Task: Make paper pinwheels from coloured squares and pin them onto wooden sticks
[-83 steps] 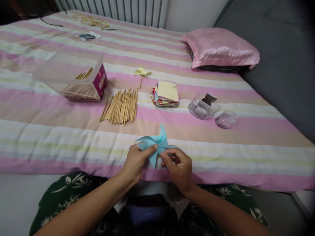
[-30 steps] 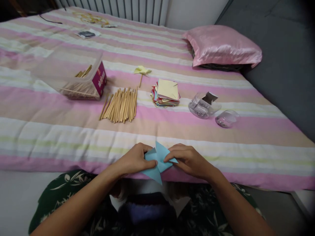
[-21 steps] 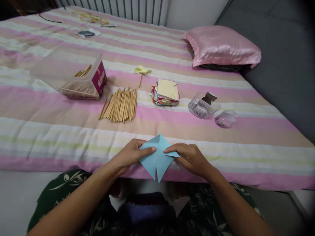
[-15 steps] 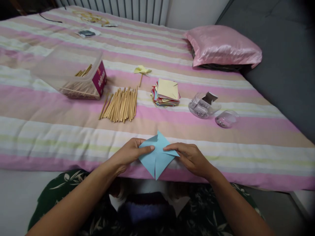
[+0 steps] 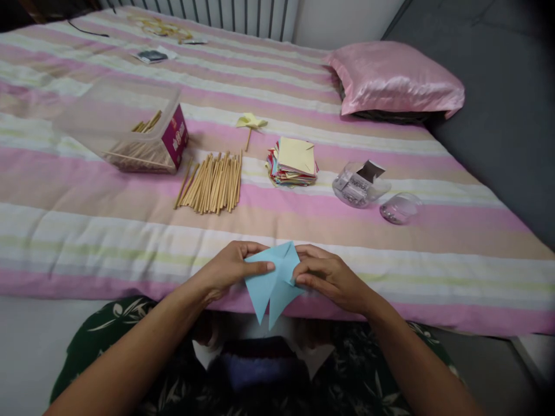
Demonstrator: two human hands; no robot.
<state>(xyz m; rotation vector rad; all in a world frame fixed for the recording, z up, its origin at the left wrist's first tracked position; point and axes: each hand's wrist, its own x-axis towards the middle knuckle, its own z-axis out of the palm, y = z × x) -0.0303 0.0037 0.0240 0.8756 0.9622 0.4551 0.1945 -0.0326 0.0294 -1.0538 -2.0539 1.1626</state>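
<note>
Sticks [image 5: 211, 184] left of paper stack [image 5: 293, 162]; jars [image 5: 361, 184] right.

I see the light blue paper [image 5: 272, 281], a square cut partway in from its corners and partly folded, held over the near edge of the bed with its upper flaps bent toward the middle and two pointed flaps hanging down side by side, split by a slit.
</note>
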